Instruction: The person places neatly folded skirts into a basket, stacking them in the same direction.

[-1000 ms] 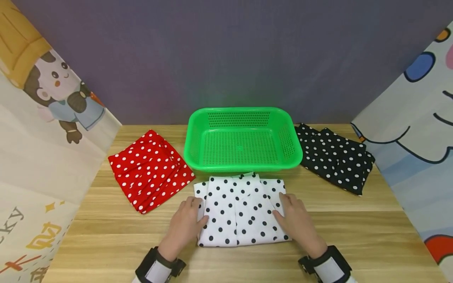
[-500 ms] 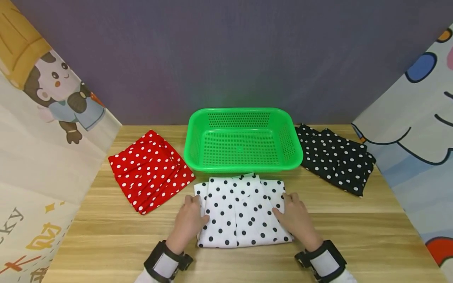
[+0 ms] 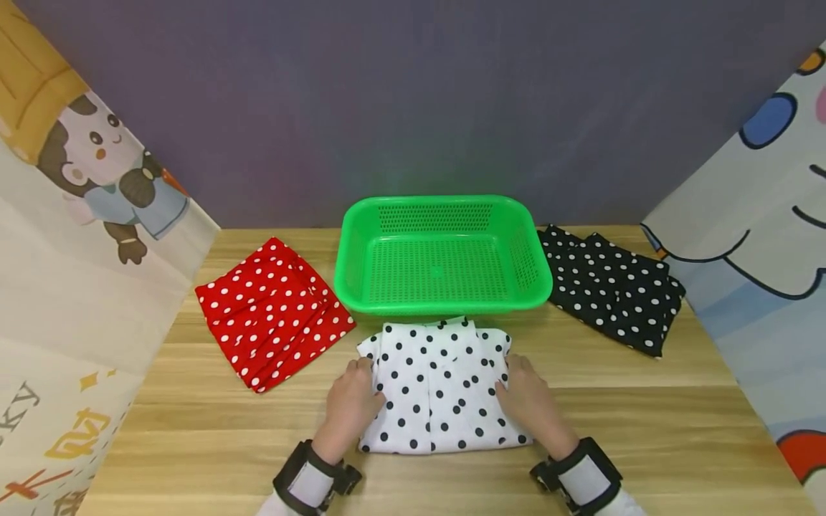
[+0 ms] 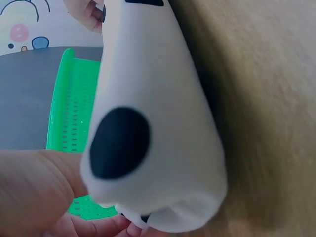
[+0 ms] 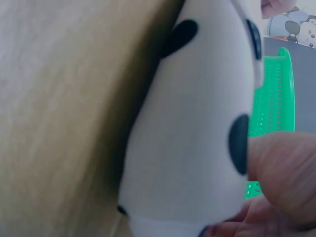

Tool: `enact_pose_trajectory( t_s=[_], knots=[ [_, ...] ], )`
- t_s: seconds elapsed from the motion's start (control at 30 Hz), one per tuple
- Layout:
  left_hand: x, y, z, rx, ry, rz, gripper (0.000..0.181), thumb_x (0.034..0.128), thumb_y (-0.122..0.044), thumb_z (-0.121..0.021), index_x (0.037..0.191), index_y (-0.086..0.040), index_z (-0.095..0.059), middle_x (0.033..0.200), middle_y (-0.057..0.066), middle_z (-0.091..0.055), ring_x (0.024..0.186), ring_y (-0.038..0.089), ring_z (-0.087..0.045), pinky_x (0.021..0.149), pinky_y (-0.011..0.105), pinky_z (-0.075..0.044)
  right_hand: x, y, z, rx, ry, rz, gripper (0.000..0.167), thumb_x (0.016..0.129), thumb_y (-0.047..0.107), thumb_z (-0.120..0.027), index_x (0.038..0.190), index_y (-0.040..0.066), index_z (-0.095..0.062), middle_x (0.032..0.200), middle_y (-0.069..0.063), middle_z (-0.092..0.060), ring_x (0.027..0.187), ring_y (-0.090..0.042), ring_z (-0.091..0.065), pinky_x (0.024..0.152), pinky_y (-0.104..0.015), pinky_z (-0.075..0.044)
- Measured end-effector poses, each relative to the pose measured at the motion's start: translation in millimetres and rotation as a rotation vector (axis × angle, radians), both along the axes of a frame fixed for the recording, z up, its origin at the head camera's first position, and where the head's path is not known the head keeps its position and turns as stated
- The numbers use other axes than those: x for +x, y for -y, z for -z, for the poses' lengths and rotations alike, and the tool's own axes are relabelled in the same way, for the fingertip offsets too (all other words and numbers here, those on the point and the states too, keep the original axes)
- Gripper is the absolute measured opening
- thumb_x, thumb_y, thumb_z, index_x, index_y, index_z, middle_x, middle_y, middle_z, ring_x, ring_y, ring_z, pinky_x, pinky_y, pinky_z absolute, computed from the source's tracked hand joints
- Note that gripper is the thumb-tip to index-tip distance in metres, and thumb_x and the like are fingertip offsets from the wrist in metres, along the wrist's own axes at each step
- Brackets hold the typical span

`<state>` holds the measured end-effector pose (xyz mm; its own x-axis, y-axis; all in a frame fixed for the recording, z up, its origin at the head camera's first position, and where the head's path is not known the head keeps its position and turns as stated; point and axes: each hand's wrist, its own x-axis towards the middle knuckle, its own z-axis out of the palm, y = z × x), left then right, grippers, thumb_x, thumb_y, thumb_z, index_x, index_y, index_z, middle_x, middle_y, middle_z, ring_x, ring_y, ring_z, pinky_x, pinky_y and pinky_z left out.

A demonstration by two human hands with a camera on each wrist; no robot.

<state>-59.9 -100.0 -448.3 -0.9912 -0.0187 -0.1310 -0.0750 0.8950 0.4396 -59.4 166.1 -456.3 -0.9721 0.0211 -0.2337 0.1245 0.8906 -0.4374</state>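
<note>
Your white dotted cloth (image 3: 445,401) lies on the table (image 3: 445,487) right in front of you, already folded into a layered bundle, so the folding looks mostly done. Your left hand (image 3: 351,401) grips its side at 9 o'clock and your right hand (image 3: 532,401) grips the other at 3 o'clock; the wrist views show your thumb on the cloth and your fingers tucked at its edge. Both ends look rounded under your grip. At 12 o'clock from the cloth, just beyond its far edge, sits the green basket (image 3: 439,272), with none of the cloths in it. The red cloth (image 3: 274,315) at 10 o'clock and the black cloth (image 3: 609,294) at 2 o'clock lie folded too. What seems unfinished is your bundle's uneven far edge, where layers poke past each other.
</note>
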Motion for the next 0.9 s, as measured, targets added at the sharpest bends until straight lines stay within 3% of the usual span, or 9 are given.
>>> enact_pose_trajectory(
  t_s=[0.27,0.37,0.5,0.63,0.9],
  knots=[
    [-2.9,2.0,2.9,0.021,-0.034,0.009,0.028,0.0683,-0.004,-0.068,0.094,0.000,-0.058,0.072,0.005,-0.053,0.056,0.019,-0.047,0.047,0.028,-0.036,0.2,-3.6,3.7,-0.045,-0.035,-0.038,0.047,0.090,0.010,-0.051,0.130,-0.011,-0.038,0.126,-0.031,-0.047,0.107,-0.040,-0.054,0.084,-0.048,-0.048],
    [-1.4,3.3,1.4,0.056,-0.019,0.004,0.027,0.0690,-0.004,-0.067,0.094,-0.001,-0.058,0.070,0.003,-0.052,0.056,0.018,-0.046,0.048,0.027,-0.034,1.9,-5.5,4.2,-0.063,-0.061,-0.033,0.040,0.089,0.010,-0.052,0.124,-0.008,-0.044,0.115,-0.024,-0.054,0.096,-0.031,-0.057,0.078,-0.044,-0.049],
    [4.9,4.7,-3.9,0.107,-0.015,-0.007,0.028,0.0698,-0.004,-0.066,0.096,-0.002,-0.058,0.073,0.002,-0.053,0.060,0.017,-0.047,0.050,0.026,-0.035,8.0,-6.2,4.6,-0.084,-0.122,-0.015,0.031,0.088,0.009,-0.054,0.116,-0.003,-0.049,0.102,-0.015,-0.058,0.087,-0.023,-0.055,0.074,-0.040,-0.049],
    [10.3,5.5,-9.4,0.143,-0.043,-0.006,0.028,0.0706,-0.003,-0.066,0.098,-0.003,-0.058,0.076,0.002,-0.055,0.063,0.016,-0.048,0.052,0.026,-0.037,14.9,-6.7,3.3,-0.103,-0.192,0.007,0.030,0.087,0.007,-0.055,0.115,-0.004,-0.050,0.100,-0.016,-0.058,0.089,-0.025,-0.056,0.076,-0.041,-0.049],
    [20.9,7.2,-20.7,0.173,-0.069,0.004,0.032,0.0694,-0.003,-0.066,0.100,-0.006,-0.058,0.083,0.002,-0.059,0.065,0.012,-0.050,0.054,0.026,-0.040,29.5,-6.9,-2.0,-0.076,-0.292,0.040,0.023,0.083,0.003,-0.058,0.104,-0.004,-0.051,0.088,-0.012,-0.055,0.072,-0.021,-0.053,0.061,-0.034,-0.046]
  ],
)
